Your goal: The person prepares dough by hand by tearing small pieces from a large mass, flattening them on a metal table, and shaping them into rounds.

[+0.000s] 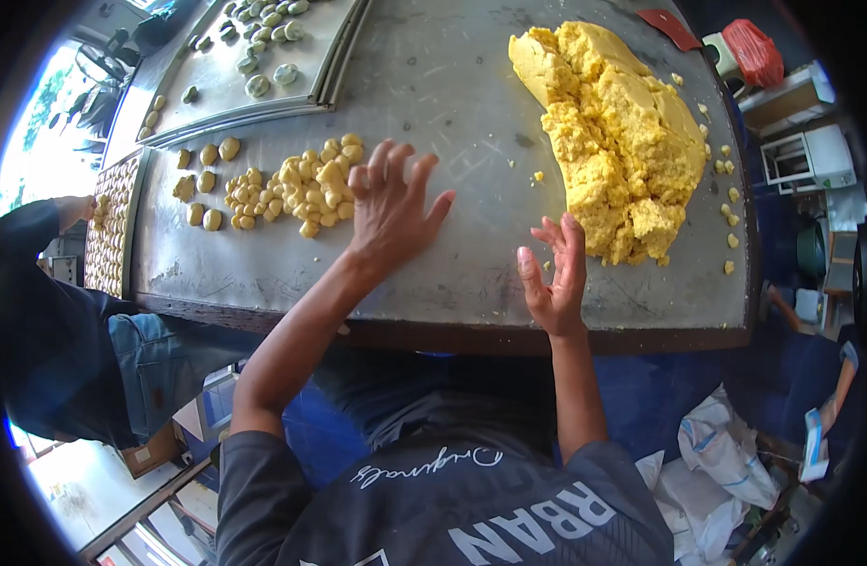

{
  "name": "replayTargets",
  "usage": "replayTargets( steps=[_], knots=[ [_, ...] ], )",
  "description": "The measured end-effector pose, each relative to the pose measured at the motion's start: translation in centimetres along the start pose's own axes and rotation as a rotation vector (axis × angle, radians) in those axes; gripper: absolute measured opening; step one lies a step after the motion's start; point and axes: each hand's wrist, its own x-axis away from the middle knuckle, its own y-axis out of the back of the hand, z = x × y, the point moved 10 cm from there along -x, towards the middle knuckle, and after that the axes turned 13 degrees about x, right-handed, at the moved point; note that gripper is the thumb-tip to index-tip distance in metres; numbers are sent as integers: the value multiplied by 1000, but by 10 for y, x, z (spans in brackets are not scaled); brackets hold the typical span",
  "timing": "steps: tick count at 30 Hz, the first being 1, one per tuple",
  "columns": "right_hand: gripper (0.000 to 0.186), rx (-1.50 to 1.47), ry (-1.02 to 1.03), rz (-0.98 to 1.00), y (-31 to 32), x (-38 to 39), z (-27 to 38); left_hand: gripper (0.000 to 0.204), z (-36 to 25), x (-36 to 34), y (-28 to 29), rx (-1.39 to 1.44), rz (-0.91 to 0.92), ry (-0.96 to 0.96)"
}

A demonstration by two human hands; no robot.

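A large crumbly mass of yellow dough (622,141) lies on the right half of the metal table (452,255). To the left is a pile of small pale dough balls (311,184), with several separate ones (207,181) beyond it. My left hand (396,203) is over the right edge of that pile, palm down with fingers spread, and no dough shows in it. Just left of the yellow mass, my right hand (558,274) is raised with its fingers up and apart, and it appears to hold nothing.
Stacked metal trays (216,108) at the back left carry several greenish pieces. A co-worker's hand (72,209) reaches to a tray of pale dough balls (113,236) at the left edge. A red flat piece (669,28) lies at the far right corner. Dough crumbs (733,217) line the right edge.
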Motion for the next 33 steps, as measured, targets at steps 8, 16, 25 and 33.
replayTargets(
  steps=[8, 16, 25, 33],
  knots=[
    [60, 10, -46, 14, -1, 7, -4, 43, 1, -8, 5, 16, 1, -53],
    [59, 25, -5, -4, 1, 0, 0, 38, 1, -19, 0, 80, -26, -48],
    [59, 74, 10, 14, -1, -1, 5, 28, -12, -11, 5, 171, -32, -66],
    [57, 71, 5, -8, 4, 0, -1, 27, -21, -28, 19, 112, -112, -103]
  ],
)
